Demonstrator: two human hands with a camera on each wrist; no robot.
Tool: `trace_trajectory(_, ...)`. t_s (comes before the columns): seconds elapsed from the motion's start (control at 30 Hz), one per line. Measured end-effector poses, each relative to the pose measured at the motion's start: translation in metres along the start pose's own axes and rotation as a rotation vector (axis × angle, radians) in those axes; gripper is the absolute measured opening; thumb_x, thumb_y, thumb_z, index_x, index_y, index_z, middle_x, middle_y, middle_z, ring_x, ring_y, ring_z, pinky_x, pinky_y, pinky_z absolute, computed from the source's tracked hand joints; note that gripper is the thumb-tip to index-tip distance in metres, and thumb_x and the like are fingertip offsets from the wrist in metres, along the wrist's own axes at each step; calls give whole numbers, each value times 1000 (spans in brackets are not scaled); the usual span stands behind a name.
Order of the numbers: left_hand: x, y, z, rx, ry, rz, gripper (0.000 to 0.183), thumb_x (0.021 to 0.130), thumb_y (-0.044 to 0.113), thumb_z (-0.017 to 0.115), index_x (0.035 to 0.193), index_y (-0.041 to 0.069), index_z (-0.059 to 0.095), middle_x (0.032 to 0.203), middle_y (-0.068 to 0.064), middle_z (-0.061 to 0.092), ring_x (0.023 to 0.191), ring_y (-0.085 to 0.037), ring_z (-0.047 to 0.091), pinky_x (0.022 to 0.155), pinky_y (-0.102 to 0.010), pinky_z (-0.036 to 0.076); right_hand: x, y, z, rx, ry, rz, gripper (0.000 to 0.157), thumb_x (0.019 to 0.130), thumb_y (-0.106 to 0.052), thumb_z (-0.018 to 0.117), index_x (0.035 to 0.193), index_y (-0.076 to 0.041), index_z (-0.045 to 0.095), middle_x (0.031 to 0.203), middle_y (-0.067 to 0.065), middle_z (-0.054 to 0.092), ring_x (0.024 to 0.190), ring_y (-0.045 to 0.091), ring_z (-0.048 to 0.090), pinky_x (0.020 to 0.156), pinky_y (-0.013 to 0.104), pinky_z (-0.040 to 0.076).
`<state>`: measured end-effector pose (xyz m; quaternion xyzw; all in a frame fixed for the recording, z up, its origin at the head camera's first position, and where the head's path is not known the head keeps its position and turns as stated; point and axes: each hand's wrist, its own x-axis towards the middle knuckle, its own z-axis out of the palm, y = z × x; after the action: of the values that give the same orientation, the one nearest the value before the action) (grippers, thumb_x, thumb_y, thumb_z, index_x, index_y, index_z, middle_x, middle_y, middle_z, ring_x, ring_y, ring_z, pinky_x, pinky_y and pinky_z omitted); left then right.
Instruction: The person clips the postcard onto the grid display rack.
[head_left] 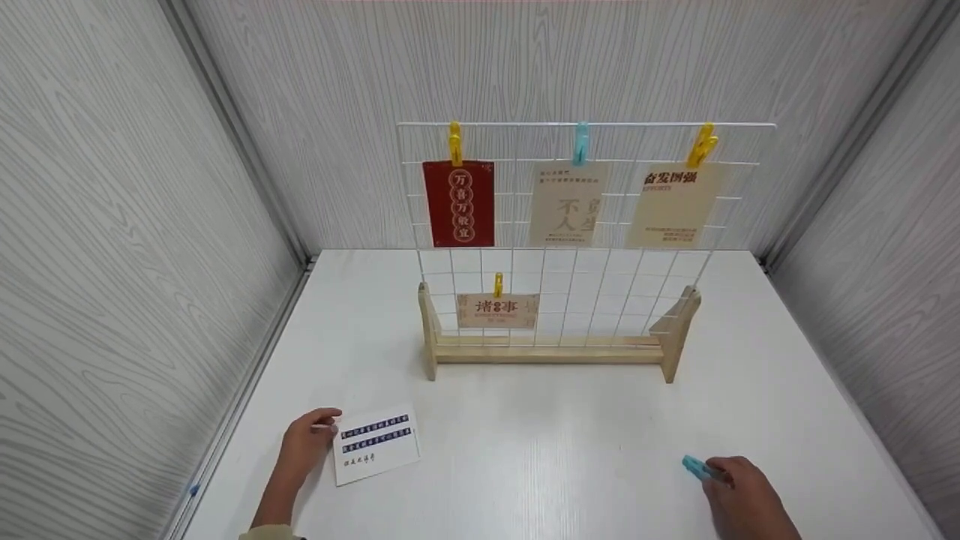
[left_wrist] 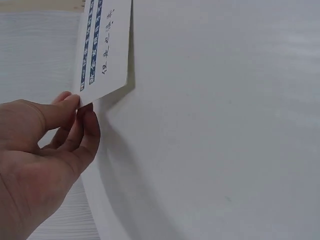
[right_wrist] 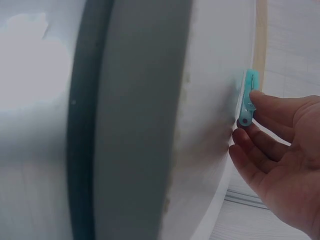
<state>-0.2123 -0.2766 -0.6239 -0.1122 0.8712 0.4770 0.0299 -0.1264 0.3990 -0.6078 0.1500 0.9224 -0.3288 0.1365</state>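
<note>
My left hand point(head_left: 306, 442) pinches the left edge of a white card point(head_left: 377, 459) with blue bands of writing, at the front left of the table. In the left wrist view, thumb and fingers hold the card's corner, and the card point(left_wrist: 112, 50) tilts up with a shadow under it. At the front right, my right hand point(head_left: 746, 491) pinches a light-blue clothespin point(head_left: 697, 468). Thumb and forefinger lie on the clothespin point(right_wrist: 248, 102) in the right wrist view, the other fingers loosely bent beneath.
Behind both hands a white wire grid point(head_left: 570, 271) stands on a wooden base point(head_left: 551, 354). Clothespins hold a red card point(head_left: 460, 206), two cream cards along the top and a small card point(head_left: 497, 312) lower left. Pale walls enclose the white table point(head_left: 525, 435).
</note>
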Motion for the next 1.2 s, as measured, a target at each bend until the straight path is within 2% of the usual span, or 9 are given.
trace_trajectory(0.07, 0, 1, -1, -64, 2, -5, 32, 100, 2, 56, 131, 2, 63, 121, -17, 61, 108, -26, 59, 88, -29, 53, 0, -1, 0, 3, -2, 9, 33, 97, -12, 64, 125, 5, 61, 118, 15, 63, 108, 30, 63, 91, 53, 53)
trace_trajectory(0.17, 0, 1, -2, -164, -8, -11, 33, 99, 1, 58, 132, -1, 61, 121, -17, 62, 105, -21, 61, 84, -21, 55, 0, -2, 0, -4, -9, 14, 35, 97, -14, 63, 126, 5, 60, 118, 15, 63, 107, 29, 63, 91, 52, 53)
trace_trajectory(0.3, 0, 4, -3, -288, -33, -15, 38, 98, 1, 60, 135, -4, 57, 123, -21, 64, 104, -19, 67, 87, -24, 57, 2, -7, -2, -26, -15, 29, 40, 98, -19, 63, 130, 5, 57, 116, 15, 63, 103, 26, 63, 88, 50, 53)
trace_trajectory(0.4, 0, 8, -2, -347, -54, -15, 40, 98, 2, 62, 137, -5, 55, 122, -21, 65, 105, -20, 69, 89, -28, 58, 2, -12, -3, -60, 6, 41, 45, 100, -24, 61, 134, 4, 55, 116, 15, 64, 100, 24, 63, 83, 47, 54)
trace_trajectory(0.57, 0, 17, 2, -352, -73, -21, 41, 98, 5, 63, 138, -3, 55, 120, -19, 67, 105, -21, 70, 91, -31, 58, 1, -19, -3, -96, 54, 18, 48, 101, -32, 60, 136, 1, 55, 115, 14, 68, 99, 26, 65, 78, 46, 53)
trace_trajectory(0.77, -2, 28, 6, -348, -88, -28, 40, 98, 8, 64, 137, 0, 57, 119, -19, 68, 106, -23, 69, 90, -29, 58, 1, -21, 0, -63, 77, 9, 47, 101, -34, 58, 137, -3, 56, 117, 14, 66, 102, 27, 62, 77, 45, 51)
trace_trajectory(0.97, -7, 43, 14, -358, -96, -10, 38, 99, 9, 64, 135, 0, 59, 126, -22, 65, 111, -29, 67, 90, -28, 58, 2, -24, 3, -4, 98, -15, 48, 102, -30, 58, 140, -2, 53, 126, 20, 57, 110, 32, 59, 84, 48, 51)
trace_trajectory(1.2, -9, 60, 27, -335, -100, 23, 33, 99, 9, 64, 131, 1, 63, 127, -20, 66, 110, -27, 69, 91, -30, 58, -1, -28, 3, 99, 168, -69, 56, 98, -32, 67, 138, 4, 51, 131, 25, 57, 111, 34, 60, 93, 50, 51)
